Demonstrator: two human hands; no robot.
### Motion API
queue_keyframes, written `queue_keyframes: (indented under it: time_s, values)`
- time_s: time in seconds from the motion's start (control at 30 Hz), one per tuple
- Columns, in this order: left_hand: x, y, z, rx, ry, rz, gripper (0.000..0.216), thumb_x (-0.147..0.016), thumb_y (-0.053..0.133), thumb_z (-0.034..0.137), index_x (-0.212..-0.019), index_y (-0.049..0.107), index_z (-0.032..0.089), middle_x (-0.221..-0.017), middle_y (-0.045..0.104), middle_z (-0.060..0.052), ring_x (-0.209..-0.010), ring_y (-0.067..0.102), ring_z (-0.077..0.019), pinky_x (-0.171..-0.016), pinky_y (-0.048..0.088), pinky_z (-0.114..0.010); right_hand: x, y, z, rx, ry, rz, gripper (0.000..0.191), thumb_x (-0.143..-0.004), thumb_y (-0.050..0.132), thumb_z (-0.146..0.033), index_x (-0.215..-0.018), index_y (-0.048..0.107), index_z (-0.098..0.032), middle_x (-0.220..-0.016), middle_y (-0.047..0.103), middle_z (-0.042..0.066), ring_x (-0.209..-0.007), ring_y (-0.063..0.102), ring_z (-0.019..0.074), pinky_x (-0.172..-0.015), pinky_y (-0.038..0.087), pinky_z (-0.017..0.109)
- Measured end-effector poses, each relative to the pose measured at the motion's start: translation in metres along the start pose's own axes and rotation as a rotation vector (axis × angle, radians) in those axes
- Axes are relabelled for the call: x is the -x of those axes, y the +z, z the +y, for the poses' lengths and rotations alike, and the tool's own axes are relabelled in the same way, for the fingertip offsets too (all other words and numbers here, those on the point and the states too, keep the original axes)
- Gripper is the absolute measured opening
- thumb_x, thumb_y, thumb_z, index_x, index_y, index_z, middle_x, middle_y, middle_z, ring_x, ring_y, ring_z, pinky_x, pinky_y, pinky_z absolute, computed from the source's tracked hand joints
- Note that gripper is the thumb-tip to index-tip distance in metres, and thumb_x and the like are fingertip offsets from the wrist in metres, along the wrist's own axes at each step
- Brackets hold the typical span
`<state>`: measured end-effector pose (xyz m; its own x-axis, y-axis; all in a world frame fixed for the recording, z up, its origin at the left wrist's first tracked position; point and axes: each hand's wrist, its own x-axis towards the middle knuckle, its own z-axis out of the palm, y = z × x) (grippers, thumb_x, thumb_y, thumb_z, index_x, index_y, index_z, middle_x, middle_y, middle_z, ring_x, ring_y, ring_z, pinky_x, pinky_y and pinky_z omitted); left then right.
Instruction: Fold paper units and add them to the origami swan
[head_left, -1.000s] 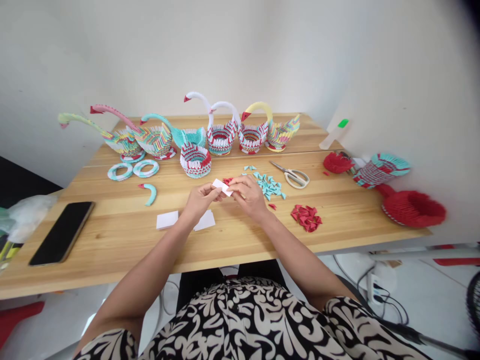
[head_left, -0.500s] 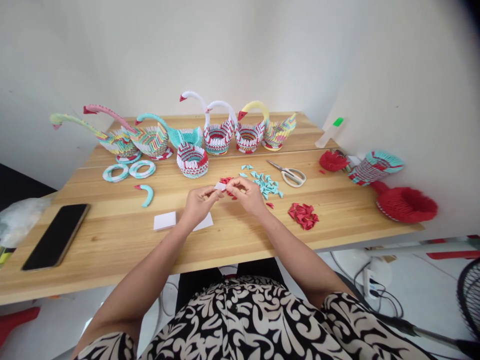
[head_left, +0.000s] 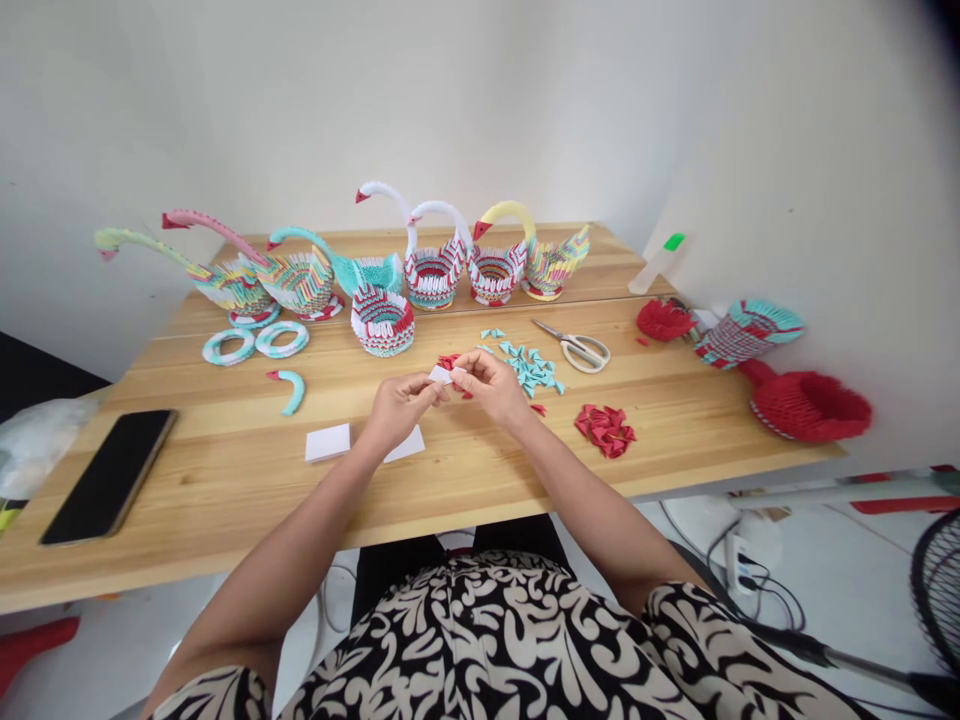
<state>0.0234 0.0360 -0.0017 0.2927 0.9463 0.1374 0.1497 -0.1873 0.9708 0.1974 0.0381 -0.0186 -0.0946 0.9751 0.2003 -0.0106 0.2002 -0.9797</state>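
Between my two hands, above the middle of the table, is a small white piece of paper [head_left: 440, 375]. My left hand [head_left: 400, 405] pinches its left side. The fingers of my right hand [head_left: 495, 388] close on its right side; how it is folded there is partly hidden by the fingertips. Just behind the paper lie a few red folded paper pieces [head_left: 448, 361]. Close to my left wrist are a loose white sheet [head_left: 406, 446] and a stack of white paper [head_left: 328, 442]. Turquoise folded pieces [head_left: 531, 370] lie beyond my right hand, and a pile of red folded pieces [head_left: 606, 430] is to its right.
Folded-paper swans [head_left: 433, 270] line the back, with a round paper basket [head_left: 382, 322] before them. Scissors [head_left: 581, 350] lie behind the turquoise pieces. Two paper rings [head_left: 229, 346], a curved turquoise neck [head_left: 292, 393] and a phone [head_left: 111, 477] are left; a red paper model [head_left: 810, 405] lies right.
My right-hand fingers have shifted slightly on the white paper, and a bit more of it shows between my hands. The whole view has moved a little; the table things stay put.
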Motion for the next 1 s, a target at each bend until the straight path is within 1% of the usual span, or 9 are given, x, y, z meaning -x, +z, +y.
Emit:
queue_keyframes:
  time_s: [0.2,0.3,0.43,0.53,0.63,0.7,0.8,0.9,1.0]
  values:
    - [0.0005,0.0059,0.0004,0.129,-0.060,-0.006,0.021,-0.071,0.073,0.037,-0.074,0.069,0.016,-0.070,0.068,-0.003,-0.066,0.060,-0.0155,-0.066,0.047,-0.026,0.0027,0.0043,-0.0001,0.064,-0.059,0.036,0.027,-0.079,0.066,-0.039,-0.097,0.061,-0.019,-0.078,0.063,0.000,-0.068,0.056,0.0112,-0.064,0.047,0.025]
    - [-0.0015,0.0062,-0.0026,0.190,-0.081,0.034,0.025,-0.069,0.074,0.039,-0.071,0.066,0.016,-0.066,0.065,-0.002,-0.063,0.057,-0.0144,-0.065,0.046,-0.027,0.0031,0.0055,0.0003,0.014,-0.042,0.021,0.030,-0.078,0.067,-0.038,-0.100,0.059,-0.020,-0.076,0.064,-0.001,-0.068,0.059,0.0117,-0.067,0.047,0.026]
    - [-0.0041,0.0037,-0.0054,0.229,-0.078,0.104,0.027,-0.067,0.075,0.041,-0.068,0.064,0.016,-0.063,0.061,0.000,-0.062,0.053,-0.0123,-0.065,0.043,-0.026,0.0018,0.0050,0.0046,-0.030,-0.007,-0.049,0.036,-0.075,0.071,-0.036,-0.105,0.058,-0.020,-0.071,0.063,-0.004,-0.065,0.059,0.0106,-0.065,0.047,0.025]
    - [-0.0049,0.0017,-0.0047,0.202,-0.072,0.093,0.027,-0.067,0.076,0.042,-0.070,0.065,0.016,-0.064,0.062,0.000,-0.062,0.053,-0.0122,-0.065,0.043,-0.025,0.0003,0.0030,0.0061,-0.052,0.049,-0.112,0.039,-0.074,0.071,-0.037,-0.107,0.060,-0.019,-0.077,0.066,-0.002,-0.068,0.061,0.0110,-0.065,0.048,0.025]
    - [-0.0051,0.0010,-0.0037,0.132,-0.081,0.005,0.026,-0.067,0.076,0.040,-0.068,0.065,0.016,-0.066,0.065,-0.001,-0.063,0.056,-0.0133,-0.065,0.044,-0.026,-0.0008,-0.0002,0.0040,-0.062,0.063,-0.079,0.034,-0.077,0.069,-0.041,-0.102,0.063,-0.019,-0.086,0.068,0.002,-0.072,0.062,0.0121,-0.064,0.049,0.024]
    - [-0.0053,0.0016,-0.0040,0.116,-0.090,-0.020,0.027,-0.066,0.076,0.040,-0.067,0.064,0.016,-0.065,0.066,-0.002,-0.061,0.058,-0.0139,-0.063,0.046,-0.026,-0.0012,-0.0021,0.0027,-0.031,0.035,-0.053,0.030,-0.077,0.069,-0.042,-0.094,0.065,-0.018,-0.084,0.068,0.002,-0.072,0.062,0.0121,-0.063,0.049,0.024]
    - [-0.0057,0.0032,-0.0056,0.174,-0.133,0.009,0.032,-0.066,0.077,0.044,-0.072,0.063,0.016,-0.062,0.067,-0.002,-0.056,0.059,-0.0144,-0.060,0.047,-0.027,-0.0012,-0.0033,0.0029,0.018,-0.005,-0.023,0.026,-0.077,0.069,-0.042,-0.087,0.065,-0.018,-0.079,0.068,0.001,-0.070,0.061,0.0121,-0.062,0.049,0.024]
    - [-0.0060,0.0034,-0.0072,0.223,-0.175,0.019,0.034,-0.067,0.077,0.047,-0.076,0.066,0.015,-0.062,0.068,-0.004,-0.054,0.061,-0.0151,-0.058,0.048,-0.028,-0.0008,-0.0031,0.0042,0.049,-0.018,0.002,0.025,-0.078,0.068,-0.041,-0.087,0.064,-0.019,-0.077,0.067,0.001,-0.071,0.060,0.0126,-0.061,0.049,0.024]
    - [-0.0063,0.0022,-0.0083,0.235,-0.182,0.027,0.033,-0.067,0.077,0.046,-0.073,0.070,0.014,-0.060,0.068,-0.004,-0.054,0.061,-0.0151,-0.057,0.048,-0.027,-0.0003,-0.0026,0.0043,0.080,-0.027,0.001,0.023,-0.079,0.067,-0.040,-0.088,0.064,-0.019,-0.077,0.067,0.001,-0.071,0.061,0.0128,-0.062,0.049,0.024]
